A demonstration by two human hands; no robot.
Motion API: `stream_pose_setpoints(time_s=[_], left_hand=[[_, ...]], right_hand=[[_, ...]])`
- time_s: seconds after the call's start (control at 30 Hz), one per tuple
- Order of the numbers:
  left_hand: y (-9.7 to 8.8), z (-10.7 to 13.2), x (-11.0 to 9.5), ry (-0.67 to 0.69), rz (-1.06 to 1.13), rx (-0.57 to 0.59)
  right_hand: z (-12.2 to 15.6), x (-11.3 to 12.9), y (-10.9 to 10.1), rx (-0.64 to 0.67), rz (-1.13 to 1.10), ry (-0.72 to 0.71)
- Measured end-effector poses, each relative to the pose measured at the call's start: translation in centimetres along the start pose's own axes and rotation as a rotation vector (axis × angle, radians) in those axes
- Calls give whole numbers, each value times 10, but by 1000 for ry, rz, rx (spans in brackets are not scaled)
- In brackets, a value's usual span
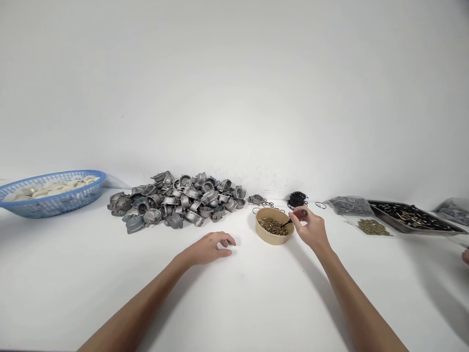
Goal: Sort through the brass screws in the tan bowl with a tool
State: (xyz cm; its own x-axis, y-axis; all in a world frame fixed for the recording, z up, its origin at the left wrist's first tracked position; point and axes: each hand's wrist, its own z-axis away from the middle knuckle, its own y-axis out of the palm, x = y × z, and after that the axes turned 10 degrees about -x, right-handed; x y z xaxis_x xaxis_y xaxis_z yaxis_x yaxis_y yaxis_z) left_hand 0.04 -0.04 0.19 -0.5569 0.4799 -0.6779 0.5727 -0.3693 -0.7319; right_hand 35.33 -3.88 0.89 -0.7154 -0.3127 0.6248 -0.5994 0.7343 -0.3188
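Was a workshop: bench [242,303] carried heaped metal castings [183,200] left of right fingers [297,223], tub [273,238] of small parts [270,225] beside those fingers, loaded tray [386,219] farther right.

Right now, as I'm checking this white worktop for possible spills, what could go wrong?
Small brass-coloured metal pieces might flick out of the round tan bowl if the slim dark-handled tool in the right hand jerks. The bowl might also slide or tip if pushed, since the left hand is apart from it. The loose heap of grey metal castings could shift if knocked.
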Motion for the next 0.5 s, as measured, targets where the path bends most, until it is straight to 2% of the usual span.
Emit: stream_pose_setpoints(time_s=[0.3,0.5], left_hand=[[1,-1,-1,-12,3,10],[1,0,-2,-17,12,18]], right_hand=[[9,-4,14,149,-122,68],[8,3,9,196,-236,119]])
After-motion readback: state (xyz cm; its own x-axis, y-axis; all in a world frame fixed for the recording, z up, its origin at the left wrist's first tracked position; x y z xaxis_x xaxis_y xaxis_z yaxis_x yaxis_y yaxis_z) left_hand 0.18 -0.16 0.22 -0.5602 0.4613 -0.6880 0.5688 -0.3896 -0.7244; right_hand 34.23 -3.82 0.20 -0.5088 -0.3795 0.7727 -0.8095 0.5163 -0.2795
